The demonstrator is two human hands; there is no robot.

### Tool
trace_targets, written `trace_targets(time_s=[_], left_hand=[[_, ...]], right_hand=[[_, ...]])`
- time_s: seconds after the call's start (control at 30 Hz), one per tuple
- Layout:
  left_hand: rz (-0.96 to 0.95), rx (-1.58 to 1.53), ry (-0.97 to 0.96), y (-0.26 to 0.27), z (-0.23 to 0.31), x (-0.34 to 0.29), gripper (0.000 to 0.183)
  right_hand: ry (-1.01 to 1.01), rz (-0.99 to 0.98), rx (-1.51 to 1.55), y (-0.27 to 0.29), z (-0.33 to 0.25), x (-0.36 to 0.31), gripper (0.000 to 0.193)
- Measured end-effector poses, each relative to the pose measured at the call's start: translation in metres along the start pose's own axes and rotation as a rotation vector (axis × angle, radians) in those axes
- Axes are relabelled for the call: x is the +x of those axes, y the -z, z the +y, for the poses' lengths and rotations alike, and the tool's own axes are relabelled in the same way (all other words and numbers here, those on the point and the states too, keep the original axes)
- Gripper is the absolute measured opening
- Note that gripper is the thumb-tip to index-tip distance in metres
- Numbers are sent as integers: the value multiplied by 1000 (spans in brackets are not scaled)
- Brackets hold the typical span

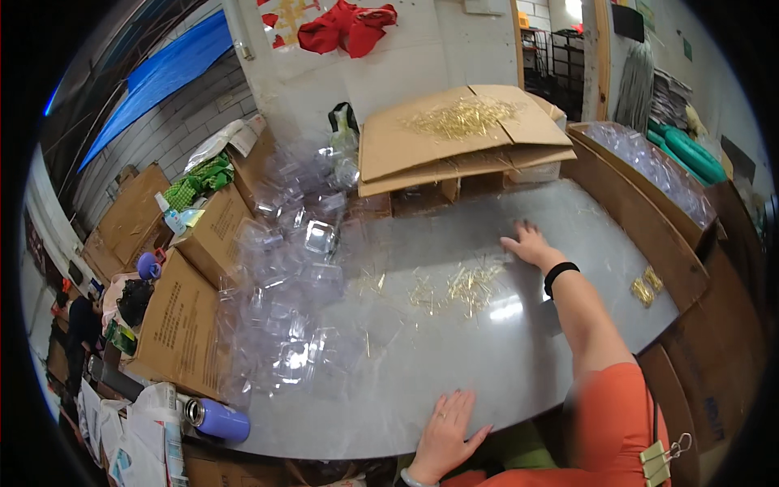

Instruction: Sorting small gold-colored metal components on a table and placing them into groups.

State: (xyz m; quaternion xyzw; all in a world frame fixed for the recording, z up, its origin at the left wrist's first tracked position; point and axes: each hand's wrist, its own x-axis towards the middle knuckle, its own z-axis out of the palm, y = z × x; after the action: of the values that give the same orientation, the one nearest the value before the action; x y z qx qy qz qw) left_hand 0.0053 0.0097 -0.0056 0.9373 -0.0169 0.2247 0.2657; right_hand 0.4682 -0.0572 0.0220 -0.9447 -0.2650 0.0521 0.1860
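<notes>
My right hand [529,244] reaches out over the grey metal tabletop [389,398], fingers spread and nothing in it. Just left of it lies a loose scatter of thin gold-coloured sticks or pins [473,288]; they are too small to tell exactly. At the table's near edge my left hand [445,430] lies flat with its fingers stretched out, also holding nothing. A heap of clear plastic boxes [296,316] covers the left side of the table. Two small gold bundles [647,286] sit near the right edge.
A cardboard sheet [389,154] at the back bears a pile of gold pieces [466,118]. Cardboard boxes [182,325] border the left side, with a purple bottle [217,419] at the near left corner. On the right, a long carton [641,215] holds clear plastic pieces.
</notes>
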Motion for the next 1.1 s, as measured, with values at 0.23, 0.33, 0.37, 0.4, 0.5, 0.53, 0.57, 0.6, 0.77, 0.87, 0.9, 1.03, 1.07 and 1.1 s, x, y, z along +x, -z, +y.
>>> trace_targets(time_s=[0.23, 0.33, 0.37, 0.4, 0.5, 0.53, 0.57, 0.6, 0.77, 0.87, 0.9, 1.03, 1.07, 1.1], left_hand=[[65, -30, 88, -10, -5, -14, 71], [55, -63, 35, -10, -6, -12, 71], [49, -65, 25, -11, -8, -14, 72], [55, -58, 24, -9, -7, -17, 72], [24, 8, 46, 1, -1, -7, 64], [23, 1, 33, 2, 0, -4, 64], [22, -7, 19, 1, -1, -1, 64], [26, -4, 26, 1, 0, -2, 63], [83, 35, 65, -1, 1, -8, 58], [167, 51, 84, -7, -3, -14, 55], [176, 42, 121, -7, -3, -14, 55], [215, 21, 238, 0, -6, -16, 56], [228, 42, 223, 1, -9, -16, 56], [237, 64, 207, 2, -11, -15, 56]], right_hand=[[-17, -65, -41, -14, 9, 49, 96], [309, -144, -83, -27, -9, 35, 100], [420, -170, -101, -35, -26, 26, 100], [511, -196, -162, -41, -54, 7, 97], [696, -175, -282, -48, -89, -66, 87], [739, -153, -308, -50, -90, -88, 84], [708, -124, -302, -54, -88, -108, 83], [698, -105, -288, -61, -92, -128, 81], [630, -64, -244, -66, -100, -219, 76], [596, -60, -115, -70, -89, -247, 70], [561, -48, 38, -70, -81, -249, 66], [552, -121, 242, -23, -41, -233, 55], [548, -202, 153, -2, -35, -233, 56], [538, -282, 67, 10, -30, -235, 58]])
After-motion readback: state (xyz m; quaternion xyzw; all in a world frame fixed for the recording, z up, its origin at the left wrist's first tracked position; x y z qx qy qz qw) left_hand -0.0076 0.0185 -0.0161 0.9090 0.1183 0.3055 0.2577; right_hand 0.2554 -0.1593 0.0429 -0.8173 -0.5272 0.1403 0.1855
